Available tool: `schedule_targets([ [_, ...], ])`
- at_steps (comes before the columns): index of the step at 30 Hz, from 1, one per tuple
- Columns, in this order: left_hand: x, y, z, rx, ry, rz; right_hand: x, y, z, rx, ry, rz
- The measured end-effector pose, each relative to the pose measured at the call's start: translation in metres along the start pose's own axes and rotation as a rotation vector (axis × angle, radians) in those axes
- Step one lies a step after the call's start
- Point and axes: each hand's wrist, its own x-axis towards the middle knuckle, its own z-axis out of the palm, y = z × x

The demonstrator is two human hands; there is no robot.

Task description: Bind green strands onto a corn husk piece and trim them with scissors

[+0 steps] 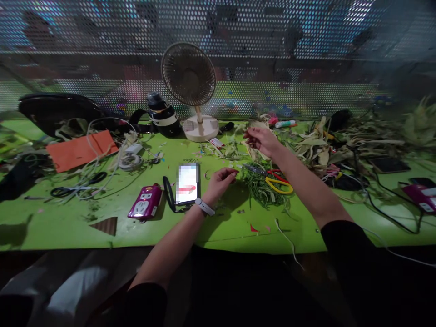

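Observation:
My left hand, with a pale watch band on the wrist, is low over the table with thumb and fingertips pinched together. Whatever may be between them is too small to make out. Farther forward, my right hand hovers by pale dried leaves, its fingers loosely bent and apart. A heap of thin green strips lies between and below my hands. On it rest scissors with yellow handles and a red-handled tool. Left of my left hand lies a lit phone with a black strap.
A fan and a black bottle stand before a perforated metal screen. At left are a purple power strip, scissors, cables and an orange sheet. Dried leaves and another purple power strip lie at right.

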Motion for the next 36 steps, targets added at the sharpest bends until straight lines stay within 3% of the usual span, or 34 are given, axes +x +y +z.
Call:
schedule_targets([
  [4,0.0,-0.001,0.0,0.026,-0.003,-0.001,0.01,0.013,0.003,-0.082,0.126,0.144],
  [7,-0.001,-0.002,0.001,0.038,-0.015,0.002,-0.001,0.026,-0.006,-0.175,0.084,0.189],
  [12,0.0,-0.003,0.003,0.06,-0.03,0.01,-0.021,0.029,-0.035,-0.253,0.084,0.148],
  [22,-0.001,-0.005,0.001,0.163,-0.051,0.04,-0.02,0.01,-0.094,-0.287,0.416,0.003],
  [25,-0.001,-0.004,0.0,0.202,-0.061,0.054,-0.017,0.012,-0.103,-0.336,0.469,-0.011],
  [32,-0.002,0.0,0.0,0.247,-0.06,0.048,-0.007,0.025,-0.115,-0.539,0.461,-0.061],
  [36,-0.003,0.001,0.001,0.247,-0.057,0.045,-0.008,0.03,-0.114,-0.821,0.419,-0.112],
])
